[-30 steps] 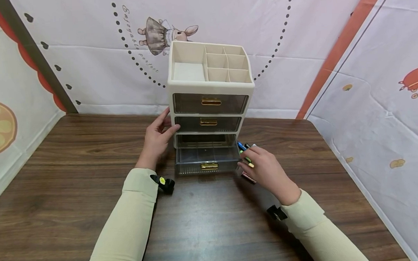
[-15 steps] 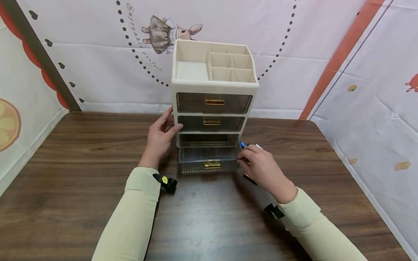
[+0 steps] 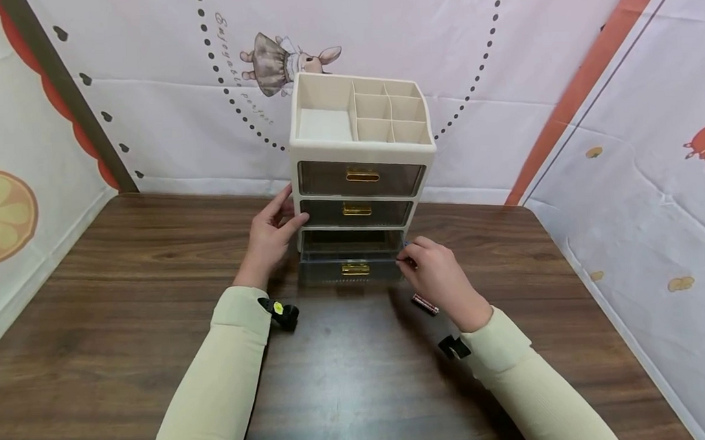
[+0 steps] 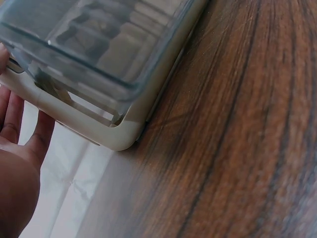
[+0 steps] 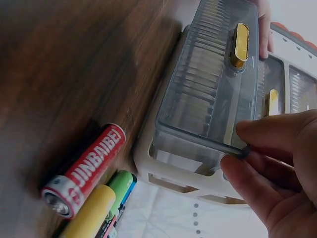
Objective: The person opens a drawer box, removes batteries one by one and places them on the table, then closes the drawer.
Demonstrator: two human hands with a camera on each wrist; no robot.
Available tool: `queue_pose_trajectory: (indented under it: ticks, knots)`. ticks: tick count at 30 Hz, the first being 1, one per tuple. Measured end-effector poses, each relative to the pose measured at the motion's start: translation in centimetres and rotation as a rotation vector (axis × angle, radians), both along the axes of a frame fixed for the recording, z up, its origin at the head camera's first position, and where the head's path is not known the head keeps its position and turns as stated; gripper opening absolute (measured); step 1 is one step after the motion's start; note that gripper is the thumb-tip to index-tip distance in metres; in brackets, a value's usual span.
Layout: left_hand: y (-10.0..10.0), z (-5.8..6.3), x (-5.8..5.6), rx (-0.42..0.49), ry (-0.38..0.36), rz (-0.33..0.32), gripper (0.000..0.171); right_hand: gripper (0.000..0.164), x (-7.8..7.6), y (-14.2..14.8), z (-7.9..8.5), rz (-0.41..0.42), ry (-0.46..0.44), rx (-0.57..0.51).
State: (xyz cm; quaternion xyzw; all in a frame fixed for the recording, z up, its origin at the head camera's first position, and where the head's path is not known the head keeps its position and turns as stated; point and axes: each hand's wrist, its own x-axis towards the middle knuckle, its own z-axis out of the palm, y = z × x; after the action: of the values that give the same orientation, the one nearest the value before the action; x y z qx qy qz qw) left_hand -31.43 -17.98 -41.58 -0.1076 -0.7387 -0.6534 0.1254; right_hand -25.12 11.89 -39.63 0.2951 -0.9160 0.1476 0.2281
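A cream desk organizer [image 3: 362,151] with smoky clear drawers stands upright on the table. Its bottom drawer [image 3: 325,273] is partly pulled out. My left hand [image 3: 267,239] holds the organizer's left side, thumb on the front edge and fingers along the side wall. At the drawer's front right corner, my right hand [image 3: 442,275] pinches the rim between thumb and fingers, as the right wrist view shows. A red battery [image 5: 91,166] lies on the table below that hand. Beside it are a yellow marker-like stick [image 5: 89,213] and a green one [image 5: 120,187].
Two upper drawers with gold handles [image 3: 357,209] are closed. The organizer's top has several open compartments [image 3: 374,106]. A printed cloth [image 3: 168,123] hangs behind the wooden table [image 3: 157,304]. In the right wrist view, more thin sticks lie partly hidden behind the green one.
The bottom drawer has slid part of the way inward. My right hand has moved onto its right front corner and inward with it; the left hand keeps its place on the organizer.
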Motion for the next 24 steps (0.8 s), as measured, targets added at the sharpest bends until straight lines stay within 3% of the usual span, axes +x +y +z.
queue_pose_trajectory:
  ticks: [13,20,24]
  knots:
    - [0.4,0.2,-0.2,-0.005,0.014,-0.008,0.061,0.005,-2.5,-0.3,0.6,-0.071,-0.062,-0.022]
    - [-0.2,-1.7,-1.4,0.015,0.015,0.006,0.064,0.005,-3.7,-0.9,0.4,-0.105,-0.103,-0.016]
    - [-0.5,-2.1,-1.6,0.002,0.014,-0.009,0.066,0.007,-4.3,-1.3,0.3,-0.132,-0.095,-0.025]
